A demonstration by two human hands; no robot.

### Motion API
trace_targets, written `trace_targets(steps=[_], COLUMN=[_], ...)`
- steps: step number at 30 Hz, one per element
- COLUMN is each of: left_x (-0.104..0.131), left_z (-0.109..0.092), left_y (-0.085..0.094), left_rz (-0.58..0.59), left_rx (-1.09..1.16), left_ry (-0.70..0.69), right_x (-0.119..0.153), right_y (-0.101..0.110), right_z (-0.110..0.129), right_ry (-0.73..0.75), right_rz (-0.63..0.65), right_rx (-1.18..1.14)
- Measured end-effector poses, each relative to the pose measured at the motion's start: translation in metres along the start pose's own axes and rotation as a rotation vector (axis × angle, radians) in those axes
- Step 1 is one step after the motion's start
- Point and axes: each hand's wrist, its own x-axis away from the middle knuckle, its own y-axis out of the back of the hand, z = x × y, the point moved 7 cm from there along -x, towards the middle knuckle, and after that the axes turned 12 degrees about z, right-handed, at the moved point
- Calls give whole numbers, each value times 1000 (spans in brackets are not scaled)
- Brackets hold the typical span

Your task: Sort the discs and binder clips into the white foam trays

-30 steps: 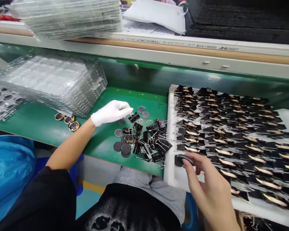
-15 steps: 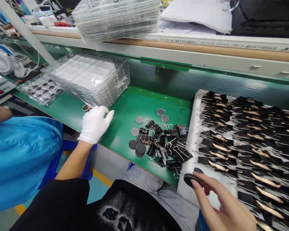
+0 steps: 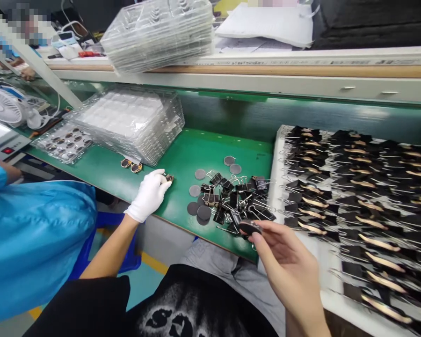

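My left hand, in a white glove, is closed in a pinch on a small gold-rimmed dark piece over the green bench. Two similar gold-rimmed pieces lie to its left, near the clear tray stack. My bare right hand pinches a round black disc between thumb and fingers, held tilted at the front of a heap of black binder clips. Several loose grey and black discs lie left of and behind the heap, some overlapping.
A white board at the right carries rows of binder clips clamped on dark pads with pale curved strips. Stacked clear plastic trays stand at the back left, more on the shelf. A co-worker's blue sleeve is close on the left.
My left hand has moved right and now pinches a gold-rimmed piece. My right hand has carried its disc left, from beside the white board to the front of the clip heap.
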Motion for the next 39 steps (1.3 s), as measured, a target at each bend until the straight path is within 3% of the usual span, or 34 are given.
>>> trace_targets(steps=[4,8,12,14,16,21,27,30,35,39], left_x=[-16,-36,-47,-53,-59,-64,-64,-61,-48,-43], left_z=[-41,-116,-194,-220,-237,-251,-234,-226,-228,-227], left_y=[18,25,11,1,-7,-20,-40,-49,-50,-48], left_rz=[0,320,693,787,779,670,587,667,924,984], left_rx=[274,575,814,874,868,850,1202,1296,1067,913], left_ry=[-67,-302,-538,-591,-608,-609,-475,-405,-378,-339], right_x=[-1,-11,-24,-28,-29,-25,-19,-13,-5,-2], right_y=[-3,3,14,19,23,29,27,25,10,7], right_z=[3,12,19,19,17,9,15,30,50,48], right_ry=[29,100,115,115,120,125,167,316,599,621], right_rz=[43,-95,-292,-302,-295,-306,-405,-409,-319,-290], right_rx=[-57,-78,11,-22,-87,-149,144,354,872,919])
